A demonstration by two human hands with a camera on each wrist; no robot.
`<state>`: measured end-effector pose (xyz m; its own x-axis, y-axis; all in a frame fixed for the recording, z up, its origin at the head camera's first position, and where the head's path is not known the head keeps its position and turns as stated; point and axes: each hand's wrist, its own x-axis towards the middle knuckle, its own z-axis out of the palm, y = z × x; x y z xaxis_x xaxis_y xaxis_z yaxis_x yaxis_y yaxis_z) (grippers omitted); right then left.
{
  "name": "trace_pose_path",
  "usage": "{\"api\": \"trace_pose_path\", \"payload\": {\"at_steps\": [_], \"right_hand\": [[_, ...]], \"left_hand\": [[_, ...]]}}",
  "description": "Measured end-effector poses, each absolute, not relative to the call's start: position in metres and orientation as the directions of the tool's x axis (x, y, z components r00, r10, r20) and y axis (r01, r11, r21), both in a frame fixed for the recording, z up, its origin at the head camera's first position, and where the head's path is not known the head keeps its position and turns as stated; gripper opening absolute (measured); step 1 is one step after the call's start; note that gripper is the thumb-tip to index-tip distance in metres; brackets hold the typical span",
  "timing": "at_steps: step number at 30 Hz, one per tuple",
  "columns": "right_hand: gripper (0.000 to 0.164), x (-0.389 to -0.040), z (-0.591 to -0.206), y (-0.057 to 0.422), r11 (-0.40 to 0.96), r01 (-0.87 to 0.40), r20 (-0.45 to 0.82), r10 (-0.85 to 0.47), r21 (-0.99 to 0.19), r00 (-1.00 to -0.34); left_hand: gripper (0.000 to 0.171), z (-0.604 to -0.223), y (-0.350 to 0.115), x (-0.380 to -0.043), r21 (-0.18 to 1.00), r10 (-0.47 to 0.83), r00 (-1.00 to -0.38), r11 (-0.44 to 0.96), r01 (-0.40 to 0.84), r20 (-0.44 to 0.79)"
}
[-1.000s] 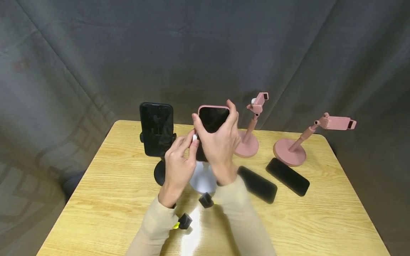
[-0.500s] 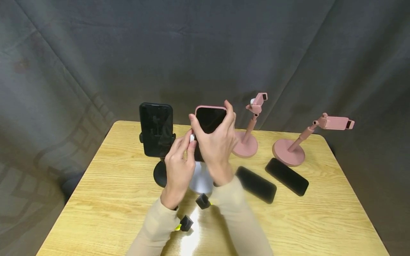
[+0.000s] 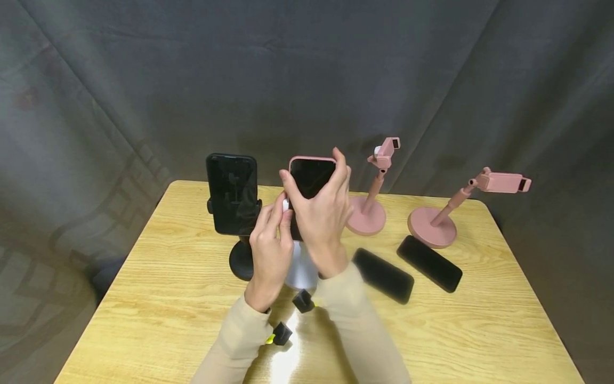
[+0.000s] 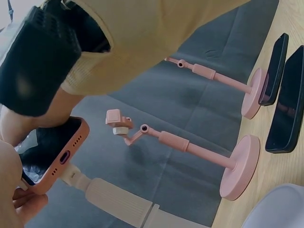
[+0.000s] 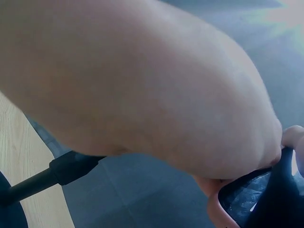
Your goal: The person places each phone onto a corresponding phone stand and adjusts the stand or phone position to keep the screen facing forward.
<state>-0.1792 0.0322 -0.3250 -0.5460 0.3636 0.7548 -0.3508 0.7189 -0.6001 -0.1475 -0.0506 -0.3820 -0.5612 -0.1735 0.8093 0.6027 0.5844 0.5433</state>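
A phone in a pink case (image 3: pixel 312 176) stands near the middle of the table, its dark screen toward me, at the top of a white phone stand (image 4: pixel 118 202). My right hand (image 3: pixel 323 218) grips it across the front, thumb at the left edge and fingers at the right. Low on the phone's left edge, my left hand (image 3: pixel 271 240) pinches a small white clamp piece (image 3: pixel 286 205) between thumb and fingers. The stand's pale round base (image 3: pixel 302 272) shows below; most of its post is hidden in the head view. In the right wrist view my hand covers most of the picture.
Left of my hands, a black phone (image 3: pixel 232 194) sits upright in a black stand (image 3: pixel 241 261). Two pink stands (image 3: pixel 366 216) (image 3: pixel 433 226) hold no phone at the right. Two dark phones (image 3: pixel 384 274) (image 3: pixel 430 264) lie flat before them. A grey curtain (image 3: pixel 307 80) hangs behind.
Both hands and the pink-cased phone have shifted slightly left. The grips look the same, and the other phones and stands have kept their places.
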Motion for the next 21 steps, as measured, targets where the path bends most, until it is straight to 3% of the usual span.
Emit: {"api": "trace_pose_path", "payload": {"at_steps": [21], "right_hand": [[0.102, -0.159, -0.351, 0.051, 0.666, -0.467, 0.751, 0.218, -0.581, -0.624]], "left_hand": [[0.042, -0.407, -0.055, -0.134, 0.559, -0.098, -0.623, 0.563, 0.608, 0.776]]}}
